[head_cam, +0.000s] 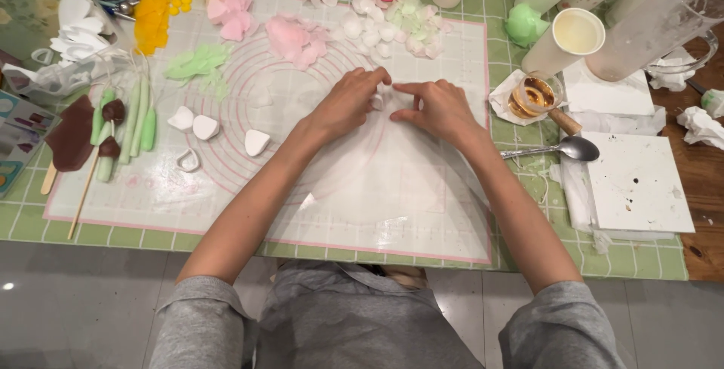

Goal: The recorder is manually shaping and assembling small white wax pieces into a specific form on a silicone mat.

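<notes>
White petal piece [377, 101] sits at centre frame on the clear plastic sheet [392, 188], between both hands, mostly hidden by fingers. Left hand [348, 102]: fingers curled, tips pinching the piece from the left. Right hand [440, 109]: fingers bent and pressed flat to the sheet, index tip touching the piece from the right; whether it actually grips the piece cannot be told. Sheet lies on a pale mat [151, 188] with pink rings, over a green checked cloth [648, 259] on the bench.

Left of centre: three white heart-shaped pieces [205, 126] on the mat, apart from the hands. Far left: green stems [139, 116] and brown pieces on sticks [111, 112]. Upper frame: pink petals [296, 38], white petals [369, 31], yellow pieces [153, 13]. Right of the hands: metal spoon [558, 149], just beside a white tile [637, 182]. Upper right: paper cups [566, 37] with coloured contents
</notes>
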